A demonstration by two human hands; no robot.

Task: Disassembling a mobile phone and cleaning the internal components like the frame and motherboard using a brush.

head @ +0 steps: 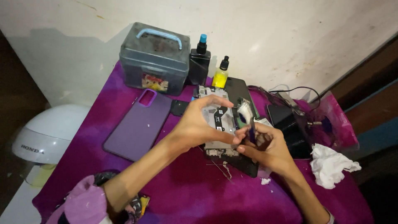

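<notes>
Left hand [199, 124] arches over opened phone [219, 120], fingers pressed on its edges, pinning it flat on purple cloth [186, 186]. Right hand [265, 147] pinches brush [247, 114] handle, bristles just above grip, over phone's right edge. Risks: bristles snag exposed parts if pushed hard; loosened grit drops into open body; phone slides if left grip eases. Crumpled tissue [331, 164] lies right of grip, bottles [199, 62] beyond it.
</notes>
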